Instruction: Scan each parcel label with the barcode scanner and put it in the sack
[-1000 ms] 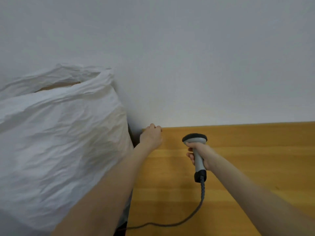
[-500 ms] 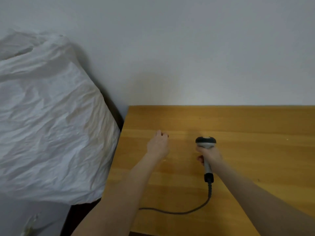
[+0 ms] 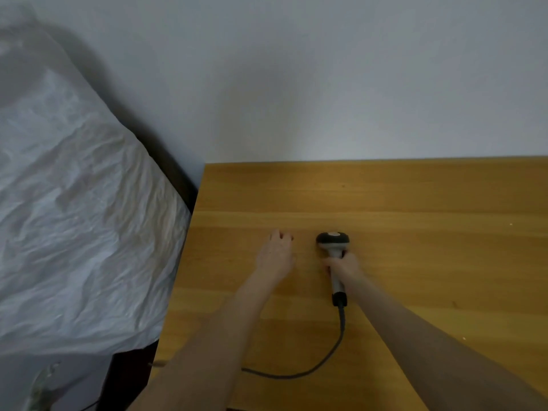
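My right hand grips the grey handle of the barcode scanner, whose black head sits low over the wooden table. Its dark cable curls back across the table toward me. My left hand rests on the table just left of the scanner, palm down and holding nothing. The big white crumpled sack stands off the table's left edge; its mouth is out of view. No parcel shows anywhere in the frame.
A plain pale wall rises behind the table. A dark gap runs between the sack and the table's left edge. A small pale object lies on the floor at bottom left.
The view has swung right and down, so the sack slid left and more table shows. Both hands came back from the table's far corner toward its middle, and the scanner dropped lower.
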Demonstrator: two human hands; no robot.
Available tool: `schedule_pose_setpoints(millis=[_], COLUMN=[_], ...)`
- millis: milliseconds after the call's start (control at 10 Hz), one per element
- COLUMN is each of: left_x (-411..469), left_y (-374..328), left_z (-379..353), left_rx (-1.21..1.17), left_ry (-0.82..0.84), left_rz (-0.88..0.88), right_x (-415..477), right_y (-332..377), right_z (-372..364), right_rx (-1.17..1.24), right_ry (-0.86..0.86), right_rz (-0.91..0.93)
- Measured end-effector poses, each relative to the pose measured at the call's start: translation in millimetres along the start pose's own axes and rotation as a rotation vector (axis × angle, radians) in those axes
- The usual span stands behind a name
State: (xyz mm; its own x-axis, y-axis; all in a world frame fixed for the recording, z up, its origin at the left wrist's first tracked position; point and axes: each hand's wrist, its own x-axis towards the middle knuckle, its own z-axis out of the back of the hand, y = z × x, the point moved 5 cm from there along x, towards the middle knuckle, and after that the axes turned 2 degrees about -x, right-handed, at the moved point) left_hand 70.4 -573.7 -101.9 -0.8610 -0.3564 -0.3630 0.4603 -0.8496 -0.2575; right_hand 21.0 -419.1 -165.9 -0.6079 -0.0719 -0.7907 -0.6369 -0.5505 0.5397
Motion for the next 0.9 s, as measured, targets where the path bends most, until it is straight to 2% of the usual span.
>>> schedule_pose_setpoints(millis=[400, 800, 900], left_x=[1, 1, 1], left_y=[8, 2, -1], left_z=[0, 13, 22], left_rx=[0.015, 0.040, 0.033], left_ry=[0.010, 0.021, 0.013], left_rz=[0.005, -0.014, -0.018], right_x=[1, -11, -27], right_y=[10, 11, 23], right_z=[-20, -9, 3], right_rx=[-0.081, -0.180, -0.209], right_ry=[0.012, 0.028, -0.015], right_rz=[0.017, 0.001, 0.036])
